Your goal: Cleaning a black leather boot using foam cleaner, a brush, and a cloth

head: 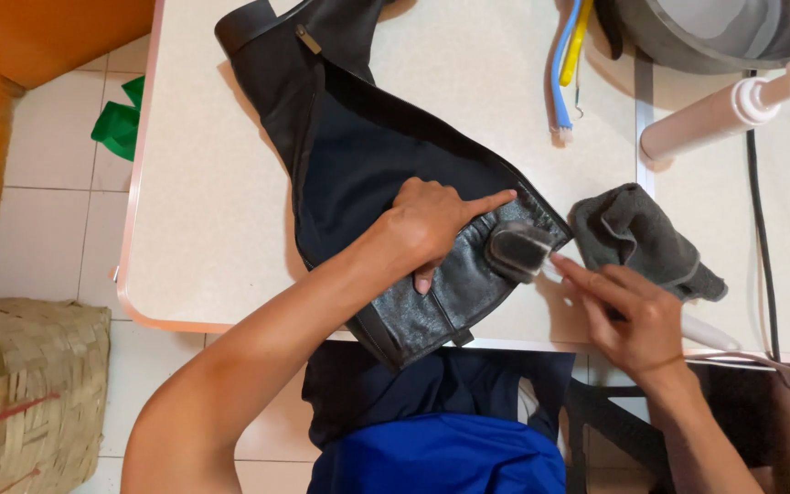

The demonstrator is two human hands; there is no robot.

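Note:
A tall black leather boot [368, 155] lies on its side across the cream table [194, 220], its lower part hanging over the near edge. My left hand [432, 224] presses flat on the boot's shaft, index finger stretched toward the right. My right hand [628, 316] holds a brush by its white handle; the dark bristle head of the brush [517, 250] rests on the leather close to my left fingertip. A grey cloth [637, 240] lies crumpled on the table just above my right hand.
Blue and yellow toothbrushes [564, 64] lie at the far edge. A white pump bottle [724, 110] lies on its side at the right, near a grey basin [715, 37] and a black cable [761, 229]. A woven basket [25, 393] and green scrap [121, 119] sit on the tiled floor.

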